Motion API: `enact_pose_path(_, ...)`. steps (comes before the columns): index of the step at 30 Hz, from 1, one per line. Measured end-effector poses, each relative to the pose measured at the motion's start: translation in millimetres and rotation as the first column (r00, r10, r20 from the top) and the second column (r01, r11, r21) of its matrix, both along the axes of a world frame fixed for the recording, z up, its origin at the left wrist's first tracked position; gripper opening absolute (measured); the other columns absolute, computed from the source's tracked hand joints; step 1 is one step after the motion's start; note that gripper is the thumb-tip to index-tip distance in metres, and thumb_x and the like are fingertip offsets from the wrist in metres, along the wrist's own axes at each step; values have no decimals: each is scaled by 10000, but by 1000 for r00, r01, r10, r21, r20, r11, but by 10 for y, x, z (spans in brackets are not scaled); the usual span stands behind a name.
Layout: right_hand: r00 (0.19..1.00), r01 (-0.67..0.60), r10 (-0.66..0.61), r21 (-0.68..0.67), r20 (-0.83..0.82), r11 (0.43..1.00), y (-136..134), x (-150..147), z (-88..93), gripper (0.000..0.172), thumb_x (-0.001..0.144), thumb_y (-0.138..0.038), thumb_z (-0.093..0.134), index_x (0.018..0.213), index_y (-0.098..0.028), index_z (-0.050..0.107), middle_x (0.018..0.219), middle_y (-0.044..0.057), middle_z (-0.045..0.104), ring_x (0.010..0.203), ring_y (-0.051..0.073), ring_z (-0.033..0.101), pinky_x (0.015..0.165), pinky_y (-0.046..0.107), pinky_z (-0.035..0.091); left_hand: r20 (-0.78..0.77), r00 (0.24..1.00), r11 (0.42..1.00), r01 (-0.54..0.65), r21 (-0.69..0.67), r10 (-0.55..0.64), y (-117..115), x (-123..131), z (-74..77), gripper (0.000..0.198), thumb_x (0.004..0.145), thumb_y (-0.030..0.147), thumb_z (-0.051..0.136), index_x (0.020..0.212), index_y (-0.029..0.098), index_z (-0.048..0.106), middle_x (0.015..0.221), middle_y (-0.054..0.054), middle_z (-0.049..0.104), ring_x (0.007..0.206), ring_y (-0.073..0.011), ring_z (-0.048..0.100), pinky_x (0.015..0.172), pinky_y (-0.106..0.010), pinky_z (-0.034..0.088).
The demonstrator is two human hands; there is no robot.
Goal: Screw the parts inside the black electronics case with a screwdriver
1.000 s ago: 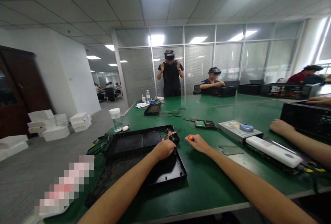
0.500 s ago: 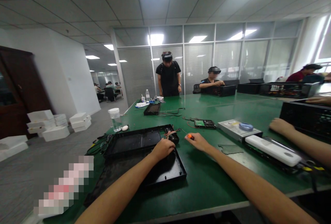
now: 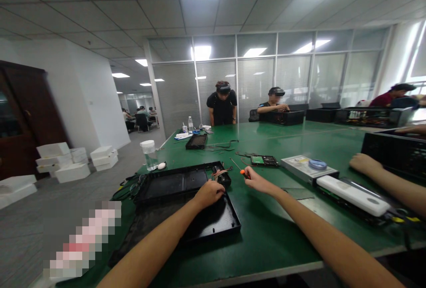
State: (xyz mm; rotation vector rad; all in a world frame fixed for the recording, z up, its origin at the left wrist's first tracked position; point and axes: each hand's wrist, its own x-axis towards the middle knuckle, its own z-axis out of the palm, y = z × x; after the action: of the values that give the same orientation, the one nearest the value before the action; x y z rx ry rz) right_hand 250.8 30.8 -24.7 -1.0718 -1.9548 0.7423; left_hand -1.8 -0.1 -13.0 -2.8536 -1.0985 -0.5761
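Observation:
My right hand (image 3: 259, 180) is closed round the orange-and-black handle of a screwdriver (image 3: 245, 173), its thin shaft pointing up and left over the table. Fingers curled, my left hand (image 3: 209, 194) rests at the right end of an opened black case (image 3: 179, 180), just in front of a small black unit (image 3: 224, 179) with a bundle of reddish wires (image 3: 220, 172) on it. Whatever those left fingers grip is hidden. Under my left forearm lies the case's other flat black half (image 3: 221, 219).
A circuit-board drive (image 3: 264, 160), a grey metal box (image 3: 301, 166) with a blue tape roll (image 3: 317, 164), and a long white device (image 3: 353, 195) lie to the right. A water jug (image 3: 149, 155) stands left. Another person's hand (image 3: 365, 163) is beside a black chassis (image 3: 382, 152).
My right hand has moved slightly right and up with the screwdriver, away from the case. My left hand stays nearly in place. The standing person opposite has bent lower.

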Motion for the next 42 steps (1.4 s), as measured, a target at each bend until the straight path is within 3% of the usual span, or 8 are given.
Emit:
enact_pose_path(4, 1000, -8, 7, -59, -9, 998, 10, 29, 10, 217, 637, -153, 469, 765, -209, 304, 622, -80, 316, 521, 73, 313, 488, 195, 279, 31, 997, 995, 69, -65, -67, 5, -23, 44, 184, 758, 131, 536, 921, 166, 613, 858, -19, 651, 794, -126, 585, 824, -248, 404)
enact_pose_path(8, 993, 11, -26, -126, -112, 992, 6, 93, 114, 259, 649, -276, 571, 753, -200, 346, 612, -78, 388, 490, 69, 379, 472, 199, 314, 42, 993, 991, 112, -75, -109, 9, -43, 96, 179, 803, 135, 487, 929, 170, 610, 912, -25, 641, 858, -128, 575, 830, -245, 396)
enact_pose_path(12, 986, 31, -48, -104, -161, 994, -36, 129, 278, 301, 766, -466, 436, 757, -166, 457, 551, -45, 448, 416, 71, 367, 414, 207, 275, 61, 993, 988, 108, -108, -102, 29, -37, 85, 161, 771, 116, 524, 895, 157, 620, 886, -31, 637, 828, -128, 578, 798, -235, 410)
enact_pose_path(16, 992, 97, -97, -4, -85, 995, -109, 89, 357, 347, 790, -499, 384, 697, -172, 452, 483, -41, 460, 411, 81, 373, 416, 208, 277, 69, 995, 984, 79, -162, -69, 54, -27, 56, 187, 743, 112, 558, 918, 149, 614, 825, -21, 629, 750, -116, 580, 727, -210, 435)
enact_pose_path(22, 995, -89, 87, -53, -42, 995, -210, 7, 359, 350, 673, -489, 583, 717, -177, 430, 527, -69, 413, 437, 62, 348, 404, 186, 241, -53, 995, 995, 83, -57, -86, 43, -28, 73, 144, 761, 162, 569, 897, 163, 616, 864, -32, 599, 843, -148, 544, 803, -260, 400)
enact_pose_path(28, 994, -32, 26, -59, -103, 998, -221, 90, 402, 345, 690, -503, 558, 735, -175, 462, 497, -67, 409, 390, 56, 327, 362, 181, 233, -83, 990, 993, 116, -15, -117, 50, -37, 81, 94, 769, 226, 591, 822, 161, 632, 867, -48, 563, 879, -167, 506, 814, -277, 383)
enact_pose_path(38, 991, 88, -111, 271, 70, 959, -275, -41, 363, 275, 741, -415, 510, 653, -158, 551, 545, -23, 490, 501, 97, 424, 499, 216, 330, -48, 992, 994, 114, 0, -114, 10, -27, 83, 93, 751, 201, 599, 830, 168, 636, 874, -53, 549, 879, -177, 493, 805, -292, 380)
enact_pose_path(42, 989, 78, -112, 301, 98, 950, -277, -38, 338, 268, 752, -404, 500, 661, -160, 562, 561, -16, 500, 520, 106, 430, 514, 220, 337, -40, 995, 996, 94, -5, -94, 21, -12, 68, 84, 759, 209, 589, 814, 165, 635, 852, -45, 557, 856, -169, 500, 795, -284, 383)
